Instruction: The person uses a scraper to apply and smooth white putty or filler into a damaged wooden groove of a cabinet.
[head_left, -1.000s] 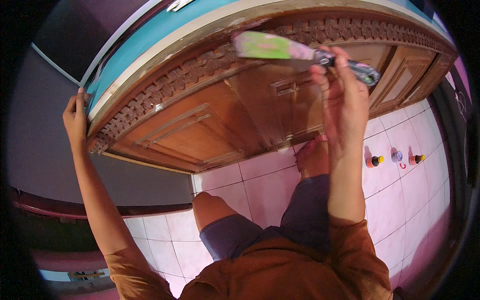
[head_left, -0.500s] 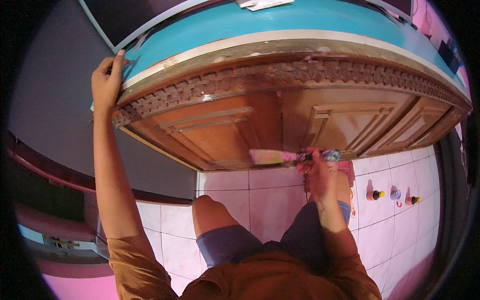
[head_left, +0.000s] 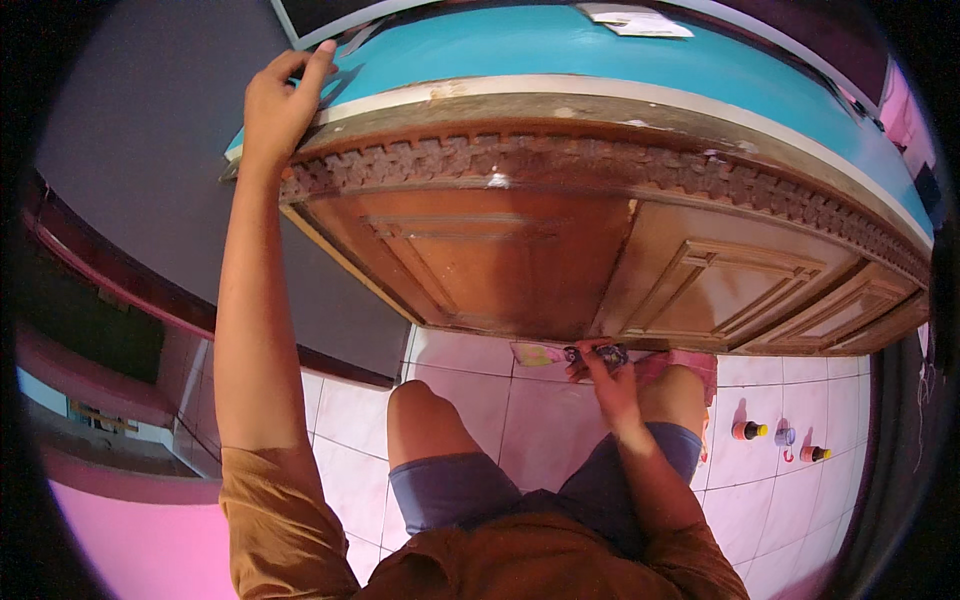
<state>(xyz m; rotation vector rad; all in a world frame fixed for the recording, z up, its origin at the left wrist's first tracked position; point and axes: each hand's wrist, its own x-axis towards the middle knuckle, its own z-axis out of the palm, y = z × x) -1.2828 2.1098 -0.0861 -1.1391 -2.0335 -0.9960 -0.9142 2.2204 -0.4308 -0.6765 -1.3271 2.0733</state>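
My left hand (head_left: 285, 95) rests at the left corner of the cabinet's blue top (head_left: 480, 45), its thumb apart from the bent fingers and nothing visible held. Low in front of the doors, my right hand (head_left: 606, 372) is closed around a patterned cloth (head_left: 540, 355). Its pink-green end sticks out to the left, and a dark patterned part shows at the fingers. The brown wooden cabinet (head_left: 500, 265) has a carved band and raised door panels. Its left door looks darker and shinier than the right ones. Whether the cloth touches the cabinet's bottom edge is unclear.
On the tiled floor to the right stand two small dark bottles with yellow caps (head_left: 750, 430) and a clear container (head_left: 785, 436). A reddish cloth (head_left: 690, 372) lies by my right knee. White papers (head_left: 635, 20) lie on the top, before a dark screen (head_left: 350, 15).
My right hand has moved down from the doors to their lower edge with the cloth. My left hand stays at the corner. The view has shifted, so the cabinet sits further right.
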